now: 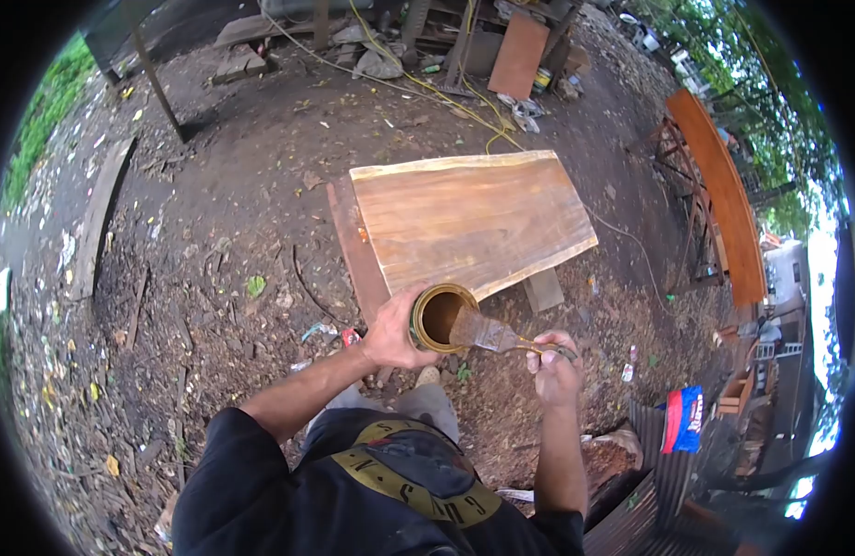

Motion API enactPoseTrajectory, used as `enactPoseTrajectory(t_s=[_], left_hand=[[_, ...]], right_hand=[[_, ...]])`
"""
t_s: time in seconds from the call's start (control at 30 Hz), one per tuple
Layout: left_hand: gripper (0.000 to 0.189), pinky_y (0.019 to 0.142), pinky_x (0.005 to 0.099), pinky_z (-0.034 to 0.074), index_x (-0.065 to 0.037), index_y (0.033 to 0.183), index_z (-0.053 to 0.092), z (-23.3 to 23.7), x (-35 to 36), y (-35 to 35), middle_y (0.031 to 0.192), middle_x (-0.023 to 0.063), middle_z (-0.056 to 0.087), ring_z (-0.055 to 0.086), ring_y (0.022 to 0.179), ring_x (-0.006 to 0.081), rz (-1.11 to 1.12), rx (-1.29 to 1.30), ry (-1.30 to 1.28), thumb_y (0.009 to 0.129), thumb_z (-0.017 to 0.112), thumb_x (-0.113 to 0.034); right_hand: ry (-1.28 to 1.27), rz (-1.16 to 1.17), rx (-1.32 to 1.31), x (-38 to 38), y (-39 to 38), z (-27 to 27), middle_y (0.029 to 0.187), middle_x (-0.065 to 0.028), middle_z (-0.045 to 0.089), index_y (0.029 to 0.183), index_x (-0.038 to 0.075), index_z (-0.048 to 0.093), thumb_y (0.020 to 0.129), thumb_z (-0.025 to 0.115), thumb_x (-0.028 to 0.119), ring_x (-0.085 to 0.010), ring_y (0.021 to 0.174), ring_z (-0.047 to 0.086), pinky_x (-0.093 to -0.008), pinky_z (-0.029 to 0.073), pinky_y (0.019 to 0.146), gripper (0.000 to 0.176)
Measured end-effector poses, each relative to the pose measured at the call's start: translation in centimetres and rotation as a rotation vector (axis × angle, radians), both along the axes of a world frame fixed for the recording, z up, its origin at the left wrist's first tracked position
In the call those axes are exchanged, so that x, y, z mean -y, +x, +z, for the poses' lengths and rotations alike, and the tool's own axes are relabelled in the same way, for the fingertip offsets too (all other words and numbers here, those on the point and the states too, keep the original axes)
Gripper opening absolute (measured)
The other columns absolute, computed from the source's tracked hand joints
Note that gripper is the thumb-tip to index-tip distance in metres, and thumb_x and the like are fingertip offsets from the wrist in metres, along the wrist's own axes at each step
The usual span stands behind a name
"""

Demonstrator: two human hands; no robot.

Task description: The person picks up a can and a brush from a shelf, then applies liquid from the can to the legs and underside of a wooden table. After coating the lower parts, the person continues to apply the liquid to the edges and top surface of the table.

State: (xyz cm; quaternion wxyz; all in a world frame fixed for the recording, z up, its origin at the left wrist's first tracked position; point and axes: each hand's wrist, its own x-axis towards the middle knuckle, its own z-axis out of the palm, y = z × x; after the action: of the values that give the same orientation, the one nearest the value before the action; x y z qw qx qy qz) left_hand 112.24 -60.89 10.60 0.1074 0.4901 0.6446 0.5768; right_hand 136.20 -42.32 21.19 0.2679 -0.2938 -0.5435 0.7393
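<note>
My left hand is wrapped round the side of an open can with brown liquid inside, its mouth facing up toward me. In my right hand is the handle of a wide paintbrush, pinched between fingers and thumb. The brush's bristles overlap the right rim of the can. Just beyond both hands lies a large wooden slab with pale, uneven edges and a brown grain, raised off the ground on supports.
A block shows under the slab's near right corner. A yellow cord runs across the dirt behind it. At the right stands a long orange-brown board on a metal frame. Corrugated sheets and a red-and-blue bag lie near my right side.
</note>
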Motion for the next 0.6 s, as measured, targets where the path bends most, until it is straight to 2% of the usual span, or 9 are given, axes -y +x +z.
enactPoseTrajectory(t_s=[0.13, 0.27, 0.4, 0.5, 0.53, 0.6], left_hand=[[0.103, 0.105, 0.0449, 0.051, 0.002, 0.143, 0.042, 1.4, -2.4, 1.8, 0.132, 0.0224, 0.061, 0.062, 0.122, 0.0379, -0.025, 0.012, -0.042, 0.059, 0.093, -0.03], [0.103, 0.104, 0.0438, 0.052, 0.001, 0.143, 0.042, 2.0, -5.9, 5.1, 0.131, 0.0198, 0.062, 0.063, 0.122, 0.0338, -0.004, 0.039, -0.132, 0.06, 0.093, -0.031], [0.105, 0.106, 0.0415, 0.051, 0.003, 0.145, 0.04, 1.3, -11.0, 9.7, 0.131, 0.0194, 0.063, 0.064, 0.122, 0.0303, 0.004, 0.057, -0.115, 0.061, 0.095, -0.032], [0.106, 0.107, 0.0408, 0.05, 0.004, 0.144, 0.039, 0.8, -15.4, 14.6, 0.131, 0.0202, 0.063, 0.063, 0.123, 0.0291, 0.044, 0.12, -0.042, 0.062, 0.096, -0.029], [0.107, 0.11, 0.0419, 0.048, 0.005, 0.146, 0.035, 0.7, -16.9, 16.2, 0.132, 0.0206, 0.061, 0.061, 0.125, 0.0286, -0.002, 0.22, -0.014, 0.063, 0.097, -0.023], [0.106, 0.11, 0.0423, 0.047, 0.005, 0.147, 0.033, 0.3, -19.5, 18.9, 0.134, 0.0203, 0.059, 0.06, 0.126, 0.0284, 0.012, 0.238, 0.005, 0.064, 0.096, -0.019]], right_hand=[[-0.035, -0.023, -0.078, -2.1, 2.8, -1.4, 0.088, -0.0139, 0.069, 0.112, -0.004, 0.063, 0.086, 0.064, 0.012, -0.0171, 0.07, 0.064, -0.0283, 0.051, 0.061, 0.03], [-0.289, -0.004, -0.286, -6.2, 6.2, -4.3, 0.091, -0.0171, 0.07, 0.114, -0.002, 0.063, 0.089, 0.063, 0.012, -0.0225, 0.072, 0.065, -0.0327, 0.053, 0.063, 0.029], [-0.545, -0.014, -0.398, -10.6, 10.2, -7.9, 0.094, -0.0176, 0.071, 0.118, 0.002, 0.065, 0.091, 0.062, 0.015, -0.0262, 0.074, 0.066, -0.0367, 0.054, 0.065, 0.03], [-0.701, 0.016, -0.472, -14.7, 13.8, -10.7, 0.095, -0.0169, 0.072, 0.119, 0.003, 0.067, 0.093, 0.061, 0.017, -0.028, 0.076, 0.066, -0.0395, 0.054, 0.068, 0.029], [-0.754, 0.02, -0.482, -15.9, 15.0, -11.4, 0.095, -0.017, 0.072, 0.119, 0.003, 0.067, 0.094, 0.061, 0.017, -0.0281, 0.076, 0.067, -0.0396, 0.055, 0.069, 0.029], [-0.81, 0.075, -0.515, -18.3, 16.8, -12.0, 0.095, -0.0181, 0.072, 0.118, 0.004, 0.068, 0.095, 0.061, 0.018, -0.0283, 0.077, 0.067, -0.0398, 0.055, 0.071, 0.028]])
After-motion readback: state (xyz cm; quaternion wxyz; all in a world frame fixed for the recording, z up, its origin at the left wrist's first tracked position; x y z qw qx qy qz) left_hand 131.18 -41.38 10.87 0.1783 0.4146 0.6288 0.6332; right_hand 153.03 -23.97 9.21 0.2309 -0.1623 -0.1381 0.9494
